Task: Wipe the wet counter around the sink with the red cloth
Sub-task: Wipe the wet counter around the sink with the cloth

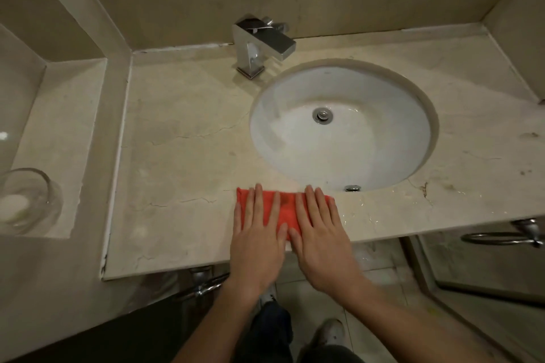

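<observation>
The red cloth [287, 210] lies folded flat on the beige stone counter [182, 162], at the front edge just below the rim of the round white sink [365, 153]. My left hand [257, 240] presses on the cloth's left half with straight fingers. My right hand [320, 234] presses flat on its right half. Most of the cloth is hidden under both hands. Water drops glisten on the counter [371, 212] to the right of the cloth.
A square chrome tap [259, 44] stands behind the sink's left side. A glass bowl with a white soap [25, 200] sits on a lower ledge at the left. A metal towel ring [504, 236] hangs under the counter at the right. Walls enclose the counter.
</observation>
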Motion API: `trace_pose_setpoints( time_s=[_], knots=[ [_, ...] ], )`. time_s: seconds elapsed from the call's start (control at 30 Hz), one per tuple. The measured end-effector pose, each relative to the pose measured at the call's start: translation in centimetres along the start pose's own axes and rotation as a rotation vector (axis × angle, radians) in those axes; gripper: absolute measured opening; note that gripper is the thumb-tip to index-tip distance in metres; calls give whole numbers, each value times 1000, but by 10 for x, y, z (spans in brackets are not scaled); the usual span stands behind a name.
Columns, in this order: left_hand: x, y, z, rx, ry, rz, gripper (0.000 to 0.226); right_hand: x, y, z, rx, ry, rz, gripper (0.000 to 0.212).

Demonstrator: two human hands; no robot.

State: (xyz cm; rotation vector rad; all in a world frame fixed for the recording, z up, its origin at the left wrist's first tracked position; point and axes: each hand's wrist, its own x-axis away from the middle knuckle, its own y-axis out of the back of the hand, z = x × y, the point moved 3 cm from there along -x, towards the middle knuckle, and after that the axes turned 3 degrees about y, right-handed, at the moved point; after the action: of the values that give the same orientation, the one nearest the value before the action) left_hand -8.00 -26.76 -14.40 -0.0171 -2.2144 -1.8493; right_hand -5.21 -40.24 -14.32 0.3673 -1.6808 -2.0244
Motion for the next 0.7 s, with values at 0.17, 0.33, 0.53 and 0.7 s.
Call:
trace_pose_setpoints(
  time_s=[0.17, 0.33, 0.53, 0.7],
  knots=[
    [29, -8, -23, 37, 20, 29, 59, 37, -1, -10, 21, 18, 46, 62],
    [-20, 10, -6, 33, -4, 22, 58, -22, 10, -13, -51, -19, -7, 66],
    [-54, 15, 3, 6, 26, 21, 59, -54, 9, -15, -15, -6, 24, 65],
    [5, -4, -23, 34, 82, -10, 63, 2, 2, -20, 9, 66, -15, 62]
  ],
)
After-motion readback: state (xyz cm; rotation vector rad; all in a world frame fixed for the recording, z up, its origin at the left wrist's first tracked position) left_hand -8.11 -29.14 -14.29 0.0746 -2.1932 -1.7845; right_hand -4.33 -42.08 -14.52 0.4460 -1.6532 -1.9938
